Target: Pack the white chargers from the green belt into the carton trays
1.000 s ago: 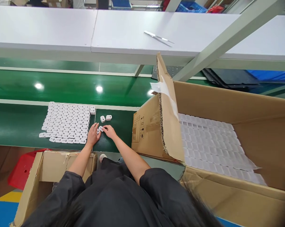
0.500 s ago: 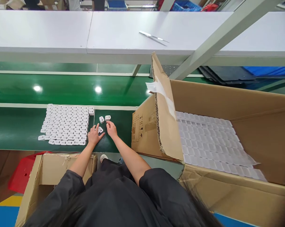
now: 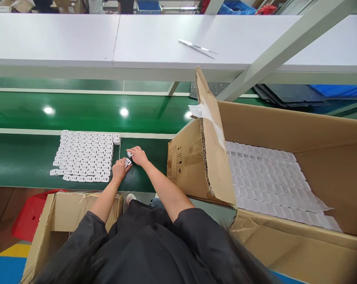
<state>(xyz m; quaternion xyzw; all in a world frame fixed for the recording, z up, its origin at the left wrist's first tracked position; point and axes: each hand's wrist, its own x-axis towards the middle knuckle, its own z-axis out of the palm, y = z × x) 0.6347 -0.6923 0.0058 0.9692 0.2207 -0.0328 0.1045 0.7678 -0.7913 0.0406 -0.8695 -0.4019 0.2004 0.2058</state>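
Observation:
A flat block of several small white plastic parts lies in rows on the green table. My left hand rests just right of the block, fingers curled on one loose white part. My right hand lies a little farther back, fingers closed over loose white parts that it mostly hides. One more white part sits at the block's far right corner.
A big open cardboard box holding trays of white parts stands on the right, its flap upright. A smaller open box sits below the table edge. Tweezers lie on the white shelf.
My right hand has moved forward over the two loose parts that lay apart. My left hand has closed on the nearer loose part.

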